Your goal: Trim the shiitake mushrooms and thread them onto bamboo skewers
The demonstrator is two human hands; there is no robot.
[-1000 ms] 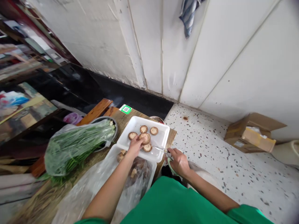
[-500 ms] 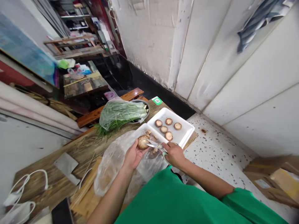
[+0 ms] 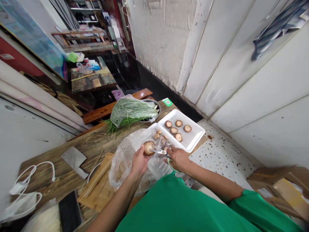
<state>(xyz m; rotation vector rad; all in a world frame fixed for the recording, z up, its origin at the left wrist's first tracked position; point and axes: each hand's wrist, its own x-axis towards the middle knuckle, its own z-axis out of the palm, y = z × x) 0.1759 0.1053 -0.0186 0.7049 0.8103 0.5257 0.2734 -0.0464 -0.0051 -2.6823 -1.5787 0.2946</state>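
Observation:
A brown mushroom (image 3: 149,148) is held in my left hand (image 3: 140,161), its pale underside turned toward the right. My right hand (image 3: 178,159) grips a pair of scissors (image 3: 159,151) with light green handles, and the blade tips meet the mushroom's underside. Below both hands spreads a clear plastic bag (image 3: 125,161). Cut mushroom stems (image 3: 157,134) lie in the nearer white tray (image 3: 152,126), partly hidden by the bag and my hands. In the farther white tray (image 3: 196,138) rest several stemless mushrooms (image 3: 178,137).
Bagged green chives (image 3: 132,111) lie over a metal bowl behind the trays. To the left on the wooden table (image 3: 96,145) are a cleaver (image 3: 74,159), wooden boards (image 3: 102,183), a black phone (image 3: 70,210) and a white cable (image 3: 31,174). A cardboard box (image 3: 280,187) stands at right.
The view has shifted, so the table's things sit slightly farther right in it. The scissors' blades look closer together at the mushroom. Both hands keep their holds.

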